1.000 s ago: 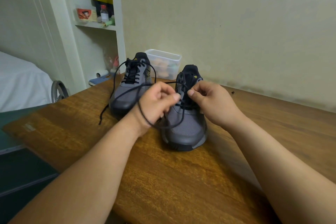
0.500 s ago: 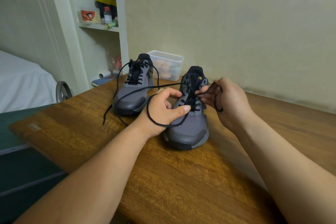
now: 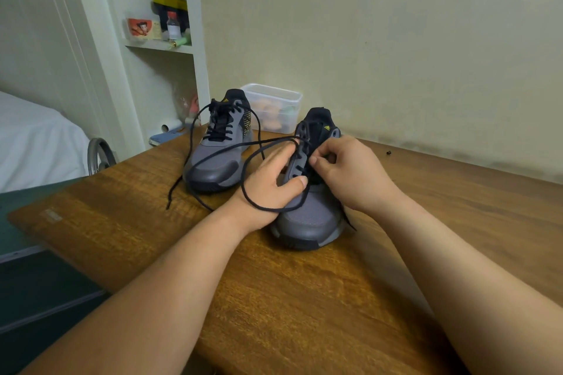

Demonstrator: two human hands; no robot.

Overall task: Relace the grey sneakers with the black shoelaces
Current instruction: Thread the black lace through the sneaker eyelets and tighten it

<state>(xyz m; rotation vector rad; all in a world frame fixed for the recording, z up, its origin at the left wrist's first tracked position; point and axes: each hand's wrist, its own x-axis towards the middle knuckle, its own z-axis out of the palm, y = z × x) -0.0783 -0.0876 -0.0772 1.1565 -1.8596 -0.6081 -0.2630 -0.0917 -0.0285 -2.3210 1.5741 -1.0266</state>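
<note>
The near grey sneaker (image 3: 307, 216) is stood on the wooden table (image 3: 304, 298) and is clasped at its eyelet flap between the thumb and fingers of the left hand (image 3: 268, 183). Its black shoelace (image 3: 262, 208) is looped over that wrist and pinched at the eyelets by the curled right hand (image 3: 350, 173). The second sneaker (image 3: 216, 158) is set just beside it.

Views: one, head-worn, wide-angle.
Position: above the near edge of the wooden table (image 3: 304, 298).
Facing: forward and down, toward the wall (image 3: 396, 39) behind the table.
Nearness: close; left hand (image 3: 269, 183), right hand (image 3: 350, 173) and near sneaker (image 3: 310, 216) at mid-frame, forearms entering from the bottom corners.
</note>
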